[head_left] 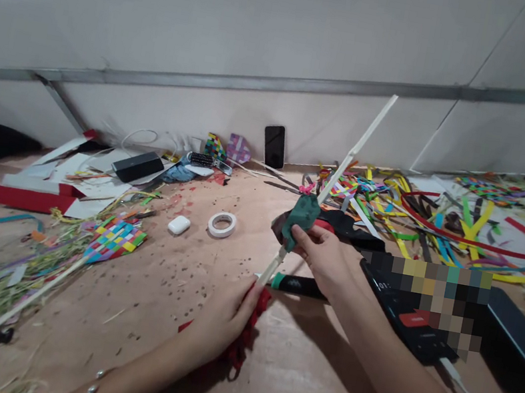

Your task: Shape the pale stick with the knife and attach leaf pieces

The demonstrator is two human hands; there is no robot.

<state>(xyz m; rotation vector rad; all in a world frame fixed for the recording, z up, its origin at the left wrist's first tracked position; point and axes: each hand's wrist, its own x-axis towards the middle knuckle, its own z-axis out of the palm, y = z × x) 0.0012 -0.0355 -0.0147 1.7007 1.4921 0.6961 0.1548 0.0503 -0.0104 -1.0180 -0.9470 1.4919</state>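
Observation:
A long pale stick point(359, 144), bamboo-like with a node, slants up and away above the table. My left hand point(235, 307) is closed around its lower part. Partway up, a crumpled dark green piece point(303, 217), whose material I cannot make out, lies against the stick. My right hand point(316, 250) pinches the green piece between thumb and fingers. Below the hands lies a tool with a black and green handle point(300, 286), partly hidden by my right hand. Red material point(245, 339) shows beneath my left hand.
A roll of white tape point(222, 224) and a white earbud case point(179, 226) lie mid-table. Colourful strips point(470, 226) pile up at the right. A woven multicoloured piece on a stick point(116, 240) rests at left. A cabled phone point(404, 316) lies at right.

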